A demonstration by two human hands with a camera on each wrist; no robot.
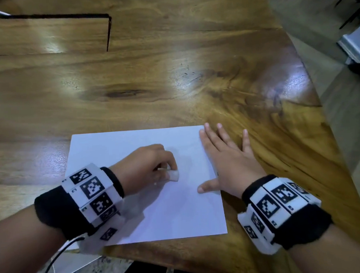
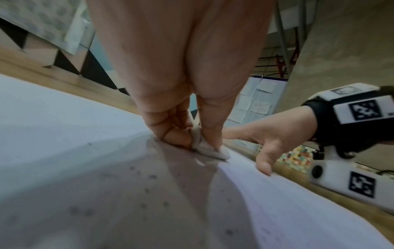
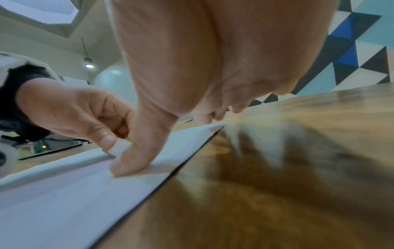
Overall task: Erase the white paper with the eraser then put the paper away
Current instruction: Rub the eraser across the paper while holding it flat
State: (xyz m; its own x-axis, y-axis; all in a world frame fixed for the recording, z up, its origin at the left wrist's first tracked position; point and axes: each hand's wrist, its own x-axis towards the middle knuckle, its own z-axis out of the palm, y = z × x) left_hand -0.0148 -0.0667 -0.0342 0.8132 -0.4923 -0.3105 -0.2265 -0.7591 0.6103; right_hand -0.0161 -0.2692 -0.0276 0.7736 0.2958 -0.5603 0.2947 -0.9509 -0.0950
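Note:
A white sheet of paper lies flat near the front edge of the wooden table. My left hand pinches a small white eraser and presses it onto the middle of the sheet; the eraser shows between thumb and fingers, with small dark crumbs scattered on the paper. My right hand lies flat with spread fingers over the paper's right edge, thumb on the sheet, other fingers on the wood. From the right wrist the thumb presses the paper beside the eraser.
A dark-edged cutout is set into the table at the back left. The table's right edge drops to the floor, where dark metal legs stand. A white object sits below the front edge at left.

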